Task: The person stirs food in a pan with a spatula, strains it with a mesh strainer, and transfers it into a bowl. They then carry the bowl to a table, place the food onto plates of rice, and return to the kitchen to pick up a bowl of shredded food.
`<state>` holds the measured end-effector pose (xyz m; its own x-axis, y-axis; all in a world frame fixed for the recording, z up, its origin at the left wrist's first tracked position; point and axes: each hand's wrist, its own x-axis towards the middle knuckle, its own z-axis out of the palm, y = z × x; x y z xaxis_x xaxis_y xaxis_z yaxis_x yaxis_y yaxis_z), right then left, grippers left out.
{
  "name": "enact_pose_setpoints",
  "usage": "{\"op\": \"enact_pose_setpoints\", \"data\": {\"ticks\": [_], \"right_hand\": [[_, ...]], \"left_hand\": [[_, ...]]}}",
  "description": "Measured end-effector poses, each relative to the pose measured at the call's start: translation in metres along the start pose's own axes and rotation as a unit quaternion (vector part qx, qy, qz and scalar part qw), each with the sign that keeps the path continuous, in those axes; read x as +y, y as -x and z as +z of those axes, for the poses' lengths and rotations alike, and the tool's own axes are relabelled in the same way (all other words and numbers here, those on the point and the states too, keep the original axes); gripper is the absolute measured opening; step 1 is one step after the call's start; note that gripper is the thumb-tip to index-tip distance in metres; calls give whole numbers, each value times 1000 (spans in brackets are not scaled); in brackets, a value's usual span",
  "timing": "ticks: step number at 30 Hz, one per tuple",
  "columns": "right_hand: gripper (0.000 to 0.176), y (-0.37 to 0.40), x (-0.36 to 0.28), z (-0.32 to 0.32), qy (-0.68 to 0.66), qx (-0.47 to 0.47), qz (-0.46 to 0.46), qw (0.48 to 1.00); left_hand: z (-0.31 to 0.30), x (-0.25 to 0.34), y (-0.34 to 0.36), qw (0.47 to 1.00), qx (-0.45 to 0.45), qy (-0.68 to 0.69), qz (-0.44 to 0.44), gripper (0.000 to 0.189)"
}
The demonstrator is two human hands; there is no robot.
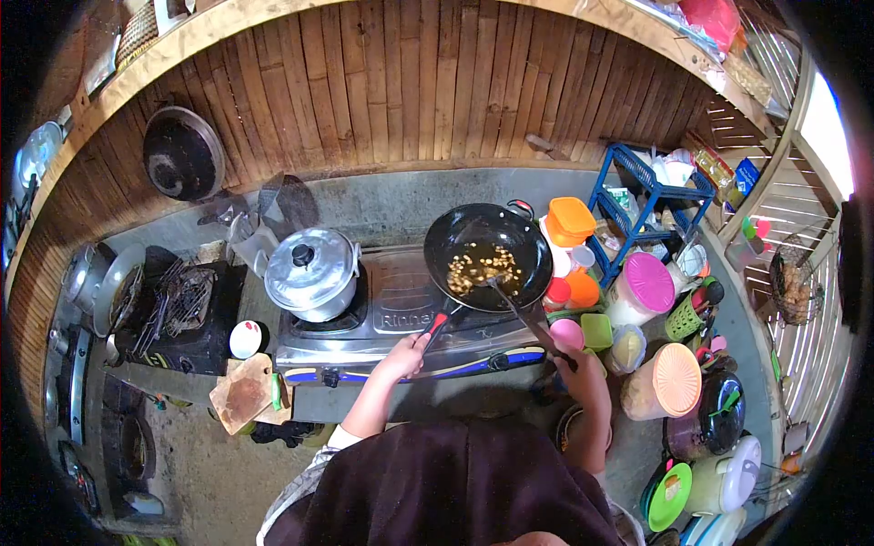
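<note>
A black wok [460, 232] sits on the right side of the two-burner gas stove [401, 296]. Small golden-brown pieces [469, 267], too small to name, lie in shiny liquid at its bottom. My left hand [404, 356] is closed around the wok's red and black handle [440, 324]. In my right hand [583, 375] is the dark handle of a spatula [523, 315], which slants down leftward over the wok rim. Its blade rests among the pieces. Left of the wok, a lidded silver pot [311, 273] stands on the other burner.
Colourful plastic tubs, including a pink-lidded one [648, 284] and an orange-lidded one [663, 382], crowd the counter at right near a blue rack [648, 182]. On the left are a cutting board [242, 395], a green-handled knife [277, 391], a white cup [245, 338] and a sooty grill [187, 300].
</note>
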<state>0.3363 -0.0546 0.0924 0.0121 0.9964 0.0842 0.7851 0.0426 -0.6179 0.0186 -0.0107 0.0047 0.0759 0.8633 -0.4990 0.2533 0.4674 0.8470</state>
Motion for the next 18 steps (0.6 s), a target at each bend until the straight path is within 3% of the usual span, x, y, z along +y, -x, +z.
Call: {"op": "enact_pose_setpoints", "data": {"ticks": [3,5,9,11,18], "right_hand": [[30,-21,17,31,-35,-22,-31,999],[31,-33,24,50,-92,46,-169,980],[32,-56,21,71,-136,36,-167,976],[32,-71,27,85,-120,0,-91,989],[33,-90,-1,82,-92,29,-89,991]], "left_hand": [[0,-3,-4,1000,-1,18,-10,36],[0,0,-2,1000,3,9,-17,37],[1,-4,-4,1000,12,-5,-6,38],[0,-5,-6,1000,7,0,0,38],[0,-6,-7,1000,9,-13,8,37]]}}
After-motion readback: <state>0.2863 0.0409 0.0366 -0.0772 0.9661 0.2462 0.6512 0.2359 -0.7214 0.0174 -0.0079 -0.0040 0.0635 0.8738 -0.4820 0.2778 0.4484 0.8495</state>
